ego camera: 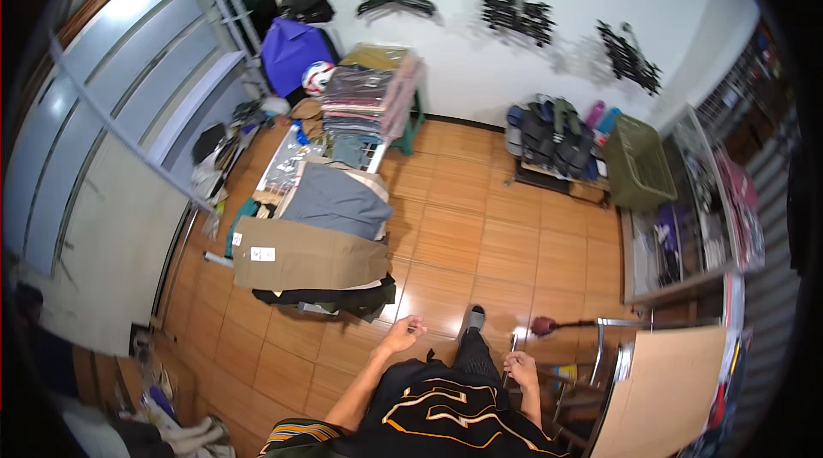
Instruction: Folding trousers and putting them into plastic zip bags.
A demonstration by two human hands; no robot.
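Note:
My left hand (406, 333) hangs in the air over the tiled floor, its fingers loosely bent and no object visible in it. Nearest to it are folded garments, among them an olive-brown pair of trousers (315, 255) with white tags, draped over a low white rack (273, 165). Blue-grey trousers (337, 201) lie just behind those. On the other side of my body, my right hand (521, 368) is half curled with nothing seen in it, close to a chrome metal bar (513, 343). Whether it touches the bar cannot be told.
Stacked packaged clothes (357, 95) and a ball (317, 77) stand beyond the rack. Black hangers (517, 14) hang on the white wall. At right are a green basket (636, 162), a glass cabinet (681, 226) and a cardboard sheet (669, 387). A feather duster (544, 327) juts out near my right hand.

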